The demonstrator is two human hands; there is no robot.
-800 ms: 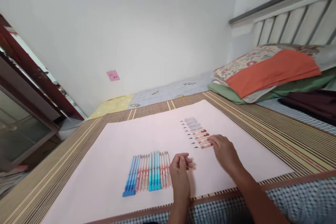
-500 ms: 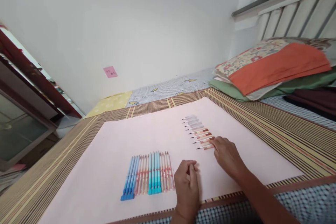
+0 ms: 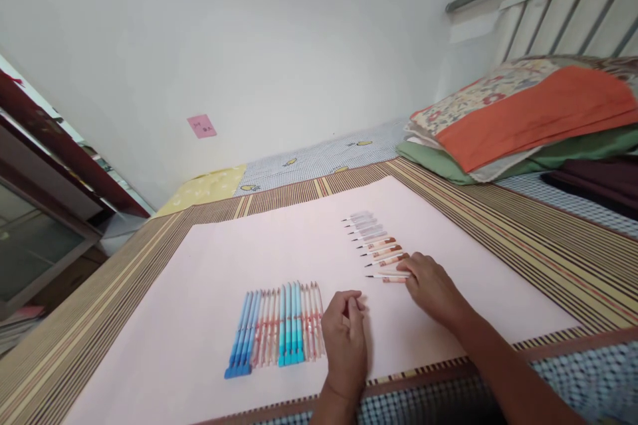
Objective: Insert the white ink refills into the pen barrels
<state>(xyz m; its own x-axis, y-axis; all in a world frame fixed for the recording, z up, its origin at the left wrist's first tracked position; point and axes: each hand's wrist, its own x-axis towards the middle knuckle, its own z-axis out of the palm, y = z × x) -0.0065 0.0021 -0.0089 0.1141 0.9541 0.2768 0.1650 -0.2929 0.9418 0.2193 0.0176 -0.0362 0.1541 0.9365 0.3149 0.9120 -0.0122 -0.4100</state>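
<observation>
A smooth pale pink sheet (image 3: 209, 292) lies flat on a ribbed, striped woven mat (image 3: 523, 239). The right hand (image 3: 432, 287) rests with fingers loosely spread, fingertips on the near end of a row of short, slim refills (image 3: 377, 247) with dark needle tips, clear at the far end and brownish nearer; I cannot tell whether it grips one. At its 8 o'clock the left hand (image 3: 345, 339) is curled into a loose fist; whether it holds anything is unclear. Just at that hand's 9 o'clock, slender blue and pinkish pens (image 3: 276, 327) lie side by side.
</observation>
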